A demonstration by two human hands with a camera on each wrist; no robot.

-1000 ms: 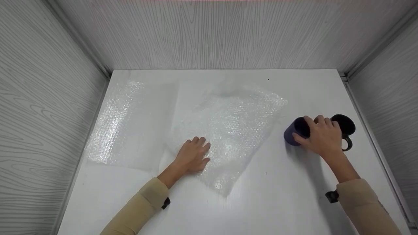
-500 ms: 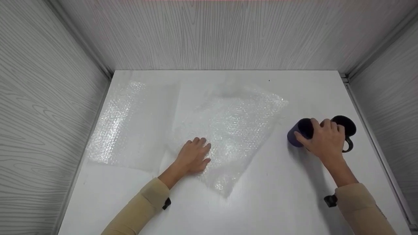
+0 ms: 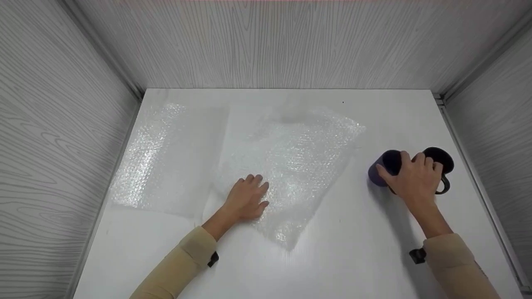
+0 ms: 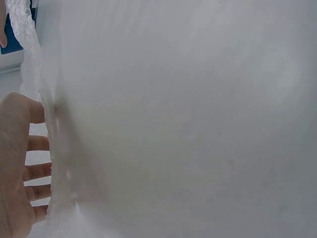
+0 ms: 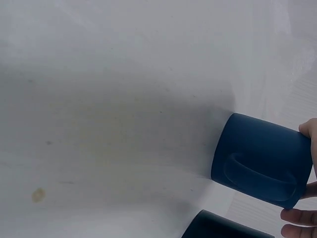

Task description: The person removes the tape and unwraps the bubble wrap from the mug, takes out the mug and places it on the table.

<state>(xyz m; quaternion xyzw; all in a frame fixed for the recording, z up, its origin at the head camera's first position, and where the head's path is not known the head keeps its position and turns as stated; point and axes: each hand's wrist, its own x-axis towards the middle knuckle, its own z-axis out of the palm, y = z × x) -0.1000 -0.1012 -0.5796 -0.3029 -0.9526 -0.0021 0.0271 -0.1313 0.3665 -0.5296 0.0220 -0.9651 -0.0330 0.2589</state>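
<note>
My right hand [image 3: 415,178] grips a blue mug [image 3: 375,174] at its rim, thumb on one side and fingers across the opening. The right wrist view shows this mug [image 5: 260,158] from the side, with its handle facing the camera. A darker mug [image 3: 441,159] sits just behind that hand, partly covered by the fingers, its handle [image 3: 444,185] poking out. Fingers spread, my left hand [image 3: 245,200] rests on the lower left edge of a sheet of bubble wrap [image 3: 305,162]. In the left wrist view its fingers [image 4: 37,172] reach over the wrap's edge.
A second sheet of bubble wrap [image 3: 166,166] lies flat on the left part of the white table [image 3: 353,257]. Grey wood-grain panels [image 3: 266,45] stand at the back and both sides. Dark wrist devices show at both cuffs.
The blue mug has shifted slightly right in my right hand, closer to the dark mug. My left hand stays in place on the bubble wrap.
</note>
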